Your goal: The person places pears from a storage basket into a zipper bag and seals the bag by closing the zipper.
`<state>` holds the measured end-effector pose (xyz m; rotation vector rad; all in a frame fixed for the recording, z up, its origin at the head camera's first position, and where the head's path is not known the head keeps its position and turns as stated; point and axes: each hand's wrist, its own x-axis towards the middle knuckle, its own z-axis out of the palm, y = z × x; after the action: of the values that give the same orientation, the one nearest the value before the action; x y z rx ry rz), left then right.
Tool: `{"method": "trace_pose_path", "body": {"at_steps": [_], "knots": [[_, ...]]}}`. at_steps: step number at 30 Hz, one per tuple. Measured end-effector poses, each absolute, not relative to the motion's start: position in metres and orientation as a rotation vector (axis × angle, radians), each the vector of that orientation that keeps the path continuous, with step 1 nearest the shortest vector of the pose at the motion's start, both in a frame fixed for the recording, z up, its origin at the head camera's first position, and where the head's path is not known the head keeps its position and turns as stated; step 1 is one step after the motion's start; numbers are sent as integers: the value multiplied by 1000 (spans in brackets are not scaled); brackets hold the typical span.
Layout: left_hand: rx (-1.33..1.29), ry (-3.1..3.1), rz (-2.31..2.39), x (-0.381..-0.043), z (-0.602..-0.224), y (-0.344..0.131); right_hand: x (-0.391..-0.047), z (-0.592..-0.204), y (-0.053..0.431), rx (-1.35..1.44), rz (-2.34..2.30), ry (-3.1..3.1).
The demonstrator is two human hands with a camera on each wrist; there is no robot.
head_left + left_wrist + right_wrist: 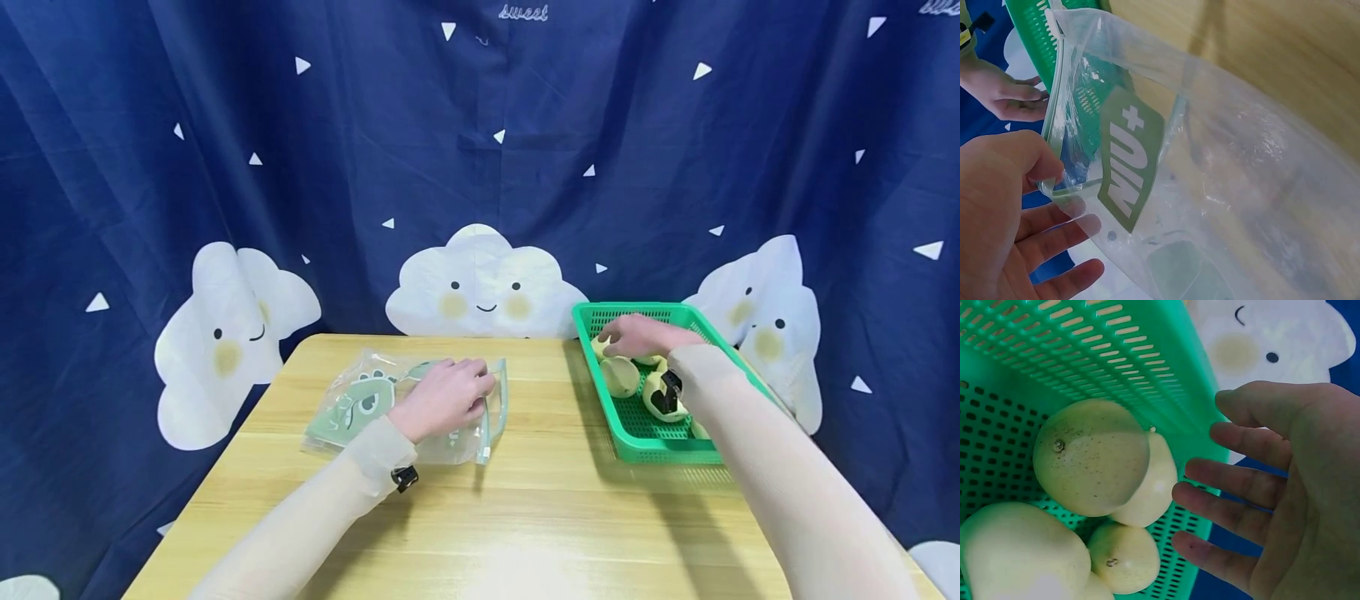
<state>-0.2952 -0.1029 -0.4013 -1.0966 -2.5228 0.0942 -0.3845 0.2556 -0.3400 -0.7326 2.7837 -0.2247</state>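
A clear plastic zip bag (352,417) with a green cartoon dinosaur print lies towards the table's left side. My left hand (446,398) pinches its zip edge between thumb and fingers, and in the left wrist view the bag's mouth (1054,119) stands somewhat parted. My right hand (645,335) is over the far part of a green basket (630,450), fingers spread and holding nothing. Several pale yellow, pear-like fruits lie in the basket. A speckled fruit (1091,456) sits nearest the fingertips, with a smaller fruit (1124,557) below it in the right wrist view.
The light wooden table (510,508) carries both the bag and the basket, with bare wood between them. Behind it hangs a dark blue curtain (420,100) printed with smiling clouds. The basket's slotted walls rise around the fruits.
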Motion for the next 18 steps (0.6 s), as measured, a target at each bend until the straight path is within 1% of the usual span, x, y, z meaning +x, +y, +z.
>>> {"method": "trace_pose_path", "body": {"at_steps": [6,13,18], "knots": [[-1105,-2521,118,-295,-403,-102,-390,-347,258,-682,-211,2747],[-1103,-2520,108,-296,-407,-102,-395,-358,260,-468,-284,2692],[-1098,-2528,107,-296,-407,-101,-398,-365,261,-377,-338,2629]]}}
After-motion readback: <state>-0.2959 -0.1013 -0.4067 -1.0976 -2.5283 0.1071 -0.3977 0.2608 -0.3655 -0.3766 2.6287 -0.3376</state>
